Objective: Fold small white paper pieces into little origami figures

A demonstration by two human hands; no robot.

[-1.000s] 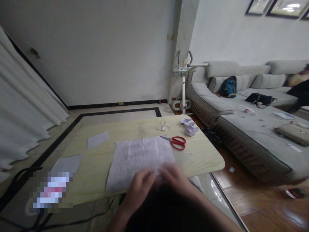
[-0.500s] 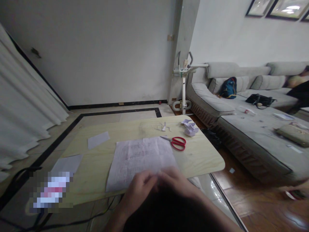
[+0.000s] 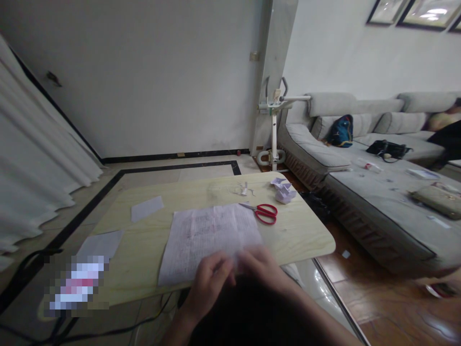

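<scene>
My left hand point(image 3: 213, 275) is at the near edge of the table, fingers curled in a pinch; what they hold, if anything, is too small to make out. My right hand point(image 3: 260, 265) is close beside it, its fingers bent and smeared by motion. Both are over the lower edge of a large creased sheet of printed paper point(image 3: 212, 235). Scissors with red handles point(image 3: 266, 214) lie beyond my right hand, their blade tips over the sheet's top right corner.
Crumpled paper point(image 3: 285, 193) and thin paper scraps point(image 3: 245, 190) lie along the far side of the wooden table point(image 3: 298, 235). Smaller paper pieces point(image 3: 147, 208) are at left, near a pixelated patch. To the right stands a grey sofa point(image 3: 363, 197) with bags.
My hands have moved slightly apart, the right one shifting a little to the right. The paper and scissors lie as before.
</scene>
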